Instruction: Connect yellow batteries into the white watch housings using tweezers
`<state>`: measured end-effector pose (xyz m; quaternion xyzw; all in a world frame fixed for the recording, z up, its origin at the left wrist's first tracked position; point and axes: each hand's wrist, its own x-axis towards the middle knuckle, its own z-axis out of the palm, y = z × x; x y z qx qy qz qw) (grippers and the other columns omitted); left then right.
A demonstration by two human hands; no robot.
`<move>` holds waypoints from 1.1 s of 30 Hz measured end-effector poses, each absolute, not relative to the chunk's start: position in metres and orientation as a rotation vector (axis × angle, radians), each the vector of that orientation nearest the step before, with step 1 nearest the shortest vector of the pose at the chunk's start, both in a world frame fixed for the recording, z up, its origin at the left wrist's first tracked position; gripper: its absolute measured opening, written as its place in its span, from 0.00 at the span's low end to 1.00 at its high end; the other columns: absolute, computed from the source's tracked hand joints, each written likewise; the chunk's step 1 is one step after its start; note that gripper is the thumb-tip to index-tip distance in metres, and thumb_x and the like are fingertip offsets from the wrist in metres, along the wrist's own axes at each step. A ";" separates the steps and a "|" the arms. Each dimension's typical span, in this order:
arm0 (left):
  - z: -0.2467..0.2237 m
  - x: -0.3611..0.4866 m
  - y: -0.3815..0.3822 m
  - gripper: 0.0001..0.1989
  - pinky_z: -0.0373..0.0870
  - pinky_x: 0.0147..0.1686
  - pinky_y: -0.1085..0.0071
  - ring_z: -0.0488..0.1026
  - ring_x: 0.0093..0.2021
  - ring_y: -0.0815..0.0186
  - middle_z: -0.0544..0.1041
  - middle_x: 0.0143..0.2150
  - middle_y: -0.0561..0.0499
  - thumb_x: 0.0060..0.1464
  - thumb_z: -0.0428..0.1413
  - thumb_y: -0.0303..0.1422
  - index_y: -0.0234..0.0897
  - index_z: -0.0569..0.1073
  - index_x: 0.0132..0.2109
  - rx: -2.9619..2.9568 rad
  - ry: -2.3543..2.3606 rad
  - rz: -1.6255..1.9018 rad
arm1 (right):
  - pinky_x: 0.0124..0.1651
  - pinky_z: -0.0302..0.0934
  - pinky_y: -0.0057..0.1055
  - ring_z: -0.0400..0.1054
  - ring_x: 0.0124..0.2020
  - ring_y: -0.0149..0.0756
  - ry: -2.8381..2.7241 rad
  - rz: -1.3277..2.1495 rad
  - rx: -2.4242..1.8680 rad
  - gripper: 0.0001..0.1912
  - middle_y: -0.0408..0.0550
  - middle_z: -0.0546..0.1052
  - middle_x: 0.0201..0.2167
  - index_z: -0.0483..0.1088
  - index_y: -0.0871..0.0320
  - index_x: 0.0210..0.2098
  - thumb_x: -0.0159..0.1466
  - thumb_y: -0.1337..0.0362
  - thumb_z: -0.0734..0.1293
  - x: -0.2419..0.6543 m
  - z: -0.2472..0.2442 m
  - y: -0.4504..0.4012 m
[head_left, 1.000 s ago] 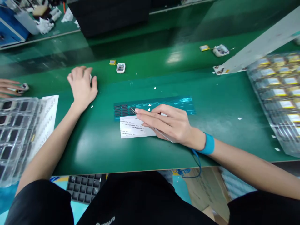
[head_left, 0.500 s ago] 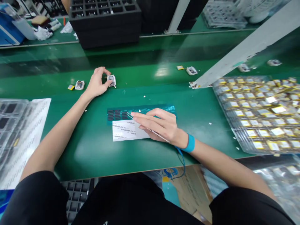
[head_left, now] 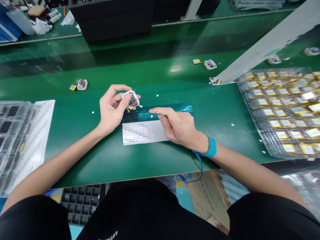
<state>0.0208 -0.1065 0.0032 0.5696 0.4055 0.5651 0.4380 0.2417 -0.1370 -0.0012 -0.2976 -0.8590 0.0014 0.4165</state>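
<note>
My left hand is raised just above the desk, fingers pinched around a small white module with an exposed circuit board; it sits tilted between thumb and fingertips, over the left end of the teal strip. My right hand rests on that strip and on the white label sheet touching its near edge. Its fingers are clenched on thin metal tweezers, tip pointing left toward the module, close to it. Whether the tip touches anything, I cannot tell. Dark small pads sit in rows on the strip's left end, just under the module. A blue wrist strap with a cord is on my right wrist.

Elsewhere: another white module with a yellow piece beside it lies further left on the desk, and one more far right. A clear tray of yellow-labelled cells fills the right side; a clear tray with dark parts sits at left, over a printed paper.
</note>
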 end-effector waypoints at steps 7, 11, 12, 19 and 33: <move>0.000 0.041 -0.131 0.20 0.76 0.24 0.71 0.75 0.21 0.68 0.82 0.32 0.51 0.53 0.70 0.46 0.38 0.77 0.46 1.274 0.946 1.294 | 0.26 0.58 0.21 0.71 0.24 0.24 -2.143 0.099 -0.785 0.13 0.39 0.79 0.30 0.69 0.60 0.51 0.75 0.55 0.65 0.240 -0.007 -0.132; -0.007 0.044 -0.136 0.24 0.79 0.26 0.69 0.78 0.22 0.65 0.81 0.31 0.52 0.50 0.71 0.48 0.41 0.71 0.43 1.236 0.911 1.242 | 0.30 0.62 0.20 0.75 0.31 0.25 -2.136 0.107 -0.771 0.09 0.42 0.81 0.36 0.70 0.59 0.46 0.76 0.59 0.64 0.241 -0.010 -0.128; -0.008 0.044 -0.136 0.24 0.79 0.26 0.69 0.79 0.23 0.64 0.80 0.30 0.53 0.50 0.72 0.48 0.41 0.69 0.42 1.234 0.916 1.233 | 0.31 0.63 0.21 0.76 0.32 0.26 -2.148 0.106 -0.778 0.09 0.43 0.82 0.38 0.70 0.59 0.46 0.76 0.59 0.64 0.242 -0.011 -0.128; -0.010 0.043 -0.140 0.18 0.82 0.30 0.70 0.83 0.28 0.62 0.83 0.32 0.50 0.57 0.68 0.42 0.38 0.75 0.47 1.297 0.927 1.172 | 0.28 0.60 0.24 0.76 0.32 0.27 -2.270 0.043 -0.846 0.07 0.44 0.82 0.40 0.71 0.60 0.49 0.74 0.65 0.64 0.245 -0.011 -0.131; -0.015 0.044 -0.141 0.11 0.85 0.30 0.72 0.84 0.29 0.64 0.84 0.34 0.52 0.61 0.65 0.34 0.38 0.70 0.42 1.398 0.861 1.222 | 0.28 0.63 0.20 0.74 0.28 0.23 -2.168 0.249 -0.871 0.03 0.40 0.82 0.36 0.69 0.59 0.46 0.73 0.68 0.66 0.244 -0.009 -0.132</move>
